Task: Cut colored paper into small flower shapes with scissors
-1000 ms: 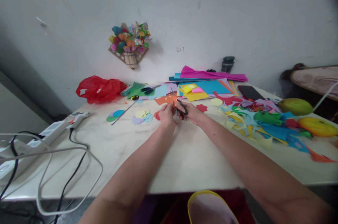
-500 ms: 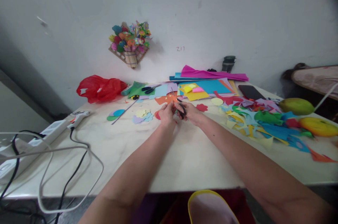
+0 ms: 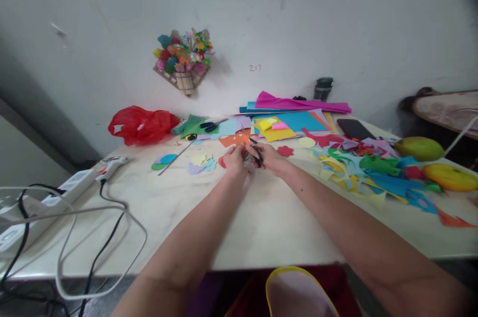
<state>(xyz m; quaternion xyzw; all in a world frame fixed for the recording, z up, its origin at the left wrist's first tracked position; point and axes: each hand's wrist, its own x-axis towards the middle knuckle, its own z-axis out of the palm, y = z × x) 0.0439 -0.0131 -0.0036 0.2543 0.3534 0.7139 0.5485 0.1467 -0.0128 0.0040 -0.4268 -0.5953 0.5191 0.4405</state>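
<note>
Pinched in the fingers of my left hand (image 3: 236, 158) is a piece of orange paper (image 3: 230, 141), held above the middle of the table. My right hand (image 3: 269, 158) grips a pair of black-handled scissors (image 3: 257, 154), whose blades reach up to the paper's right side. Just left of my left hand, a round red-orange paper piece (image 3: 221, 161) shows in part. A red paper flower (image 3: 285, 151) lies to the right of my right hand. Pale flower-shaped cutouts (image 3: 201, 163) are heaped to the left.
Paper scraps (image 3: 373, 167), a phone (image 3: 354, 129) and mango-like fruit (image 3: 450, 178) lie on the right. Coloured sheets (image 3: 302, 123) and spare scissors (image 3: 212, 126) sit at the back, near a red plastic bag (image 3: 144, 125). A power strip with cables (image 3: 56, 202) occupies the left.
The hands, scissors and orange paper stay in almost the same place, with only slight shifts of the fingers and paper. Nothing has been put down or picked up.
</note>
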